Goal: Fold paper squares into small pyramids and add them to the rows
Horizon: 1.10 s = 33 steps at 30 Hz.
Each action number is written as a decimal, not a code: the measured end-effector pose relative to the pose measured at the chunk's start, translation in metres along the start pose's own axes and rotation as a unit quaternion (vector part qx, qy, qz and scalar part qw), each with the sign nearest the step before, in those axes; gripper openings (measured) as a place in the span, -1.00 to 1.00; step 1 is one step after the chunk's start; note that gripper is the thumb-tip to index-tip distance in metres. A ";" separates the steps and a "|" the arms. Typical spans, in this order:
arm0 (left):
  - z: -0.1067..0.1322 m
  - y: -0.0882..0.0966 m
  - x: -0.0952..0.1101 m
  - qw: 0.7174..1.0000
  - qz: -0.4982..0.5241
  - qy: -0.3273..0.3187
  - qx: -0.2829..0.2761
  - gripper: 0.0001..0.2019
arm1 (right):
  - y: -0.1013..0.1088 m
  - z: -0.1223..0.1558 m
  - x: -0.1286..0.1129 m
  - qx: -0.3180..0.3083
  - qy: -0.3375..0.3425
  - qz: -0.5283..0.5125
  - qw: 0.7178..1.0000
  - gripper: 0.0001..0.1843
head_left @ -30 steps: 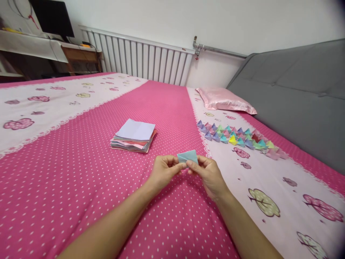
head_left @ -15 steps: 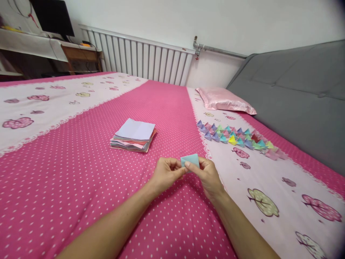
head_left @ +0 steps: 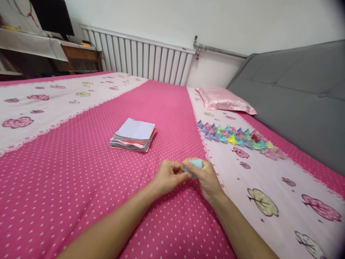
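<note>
A small folded piece of light blue paper (head_left: 196,165) is held between my two hands, just above the pink dotted bedspread (head_left: 172,223). My right hand (head_left: 207,178) pinches it, with the thumb lying across its front. At its lower left corner, my left hand (head_left: 169,176) has thumb and fingers closed on the paper's edge. Fingers cover part of the paper, so its full shape is hidden. Beyond my left hand lies a stack of square coloured paper (head_left: 136,130), with a pale lilac sheet on top.
Rows of small folded paper boats (head_left: 232,139) in many colours stand to the right. Behind them rest a pink pillow (head_left: 225,100) and a grey padded headboard (head_left: 293,93). A white radiator (head_left: 140,57) runs along the wall, and a desk with a monitor (head_left: 52,18) stands far left.
The light blue paper has shifted slightly right and down and now shows a smaller, narrower face. My right thumb has moved up toward its left edge. The paper stack and boats have not moved.
</note>
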<state>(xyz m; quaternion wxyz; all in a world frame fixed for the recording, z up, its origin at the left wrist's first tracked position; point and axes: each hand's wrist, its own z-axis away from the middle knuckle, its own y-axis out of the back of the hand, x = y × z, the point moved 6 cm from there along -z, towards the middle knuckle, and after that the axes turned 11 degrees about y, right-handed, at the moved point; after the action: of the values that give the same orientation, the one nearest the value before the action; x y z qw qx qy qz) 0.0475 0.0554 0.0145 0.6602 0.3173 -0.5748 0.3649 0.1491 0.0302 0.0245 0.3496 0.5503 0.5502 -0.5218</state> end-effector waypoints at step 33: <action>0.002 0.022 0.013 0.983 0.147 -0.052 0.094 -0.69 | 0.010 -0.002 -0.034 0.023 0.282 0.247 0.927 -0.91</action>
<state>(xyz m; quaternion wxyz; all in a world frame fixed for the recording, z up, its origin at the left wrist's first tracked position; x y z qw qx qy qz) 0.0293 0.0670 0.0277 0.5359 0.3087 -0.6115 0.4936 0.1643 0.0219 0.0554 0.2853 0.8010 0.4608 -0.2545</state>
